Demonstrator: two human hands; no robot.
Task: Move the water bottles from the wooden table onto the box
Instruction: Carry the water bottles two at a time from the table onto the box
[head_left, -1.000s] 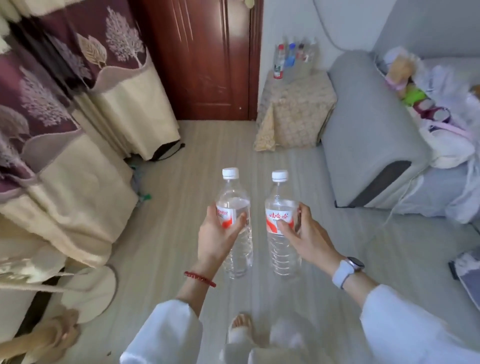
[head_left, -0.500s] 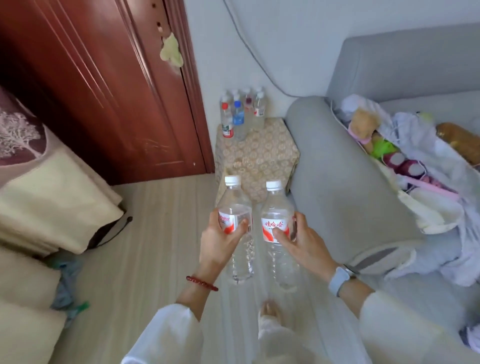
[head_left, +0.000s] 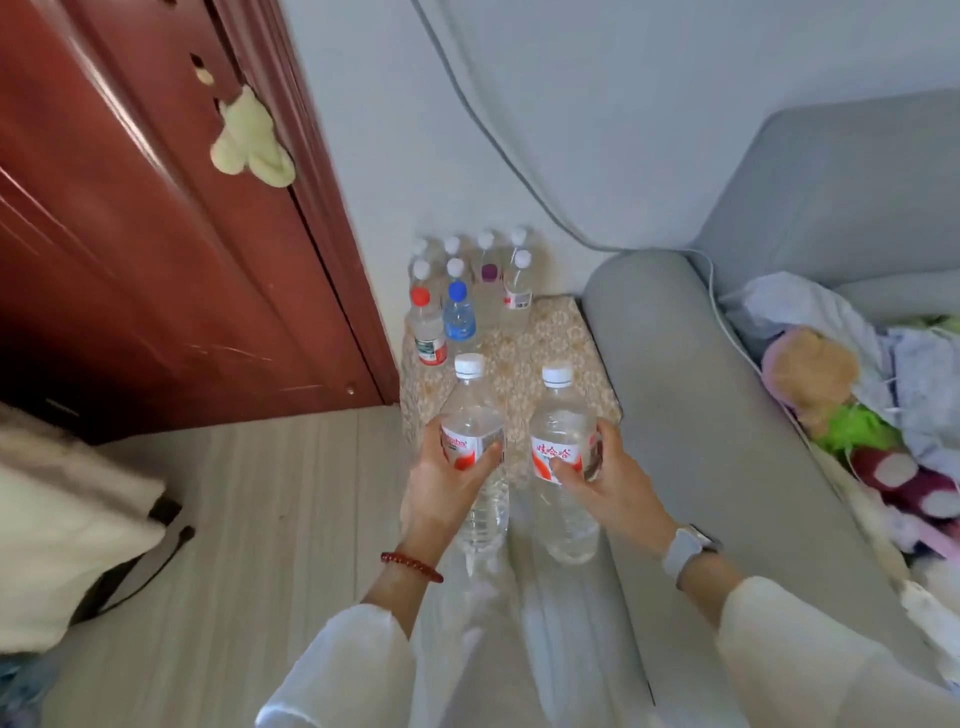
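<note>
Far left: a dark red-brown wooden door with a pale yellow-green cloth scrap hanging near its edge. Below it, a cream fabric bundle lies on the light striped wood-look floor.

Left hand, a red bead bracelet at the wrist, is wrapped around the labelled waist of a clear plastic water bottle with white cap and red-and-white label. Thumb lies across the front of the label, fingers curl behind. Bottle upright, held in the air.

Just beside it, not touching: a second clear plastic water bottle with white cap and red label bearing printed characters, upright, gripped the same way by the right hand, which wears a grey-strapped wristwatch. White sleeves on both arms.

Behind both held bottles stands a box draped in beige patterned cloth, set in the corner between the door and a grey fabric sofa. The held bottles are in front of its near edge, above the floor, not set down. At the box's rear a cluster of small clear bottles stands upright: most white-capped, one red, one blue, one purple.

Far right, on the sofa seat: a heap of pale clothes and plush toys, somewhat blurred.
</note>
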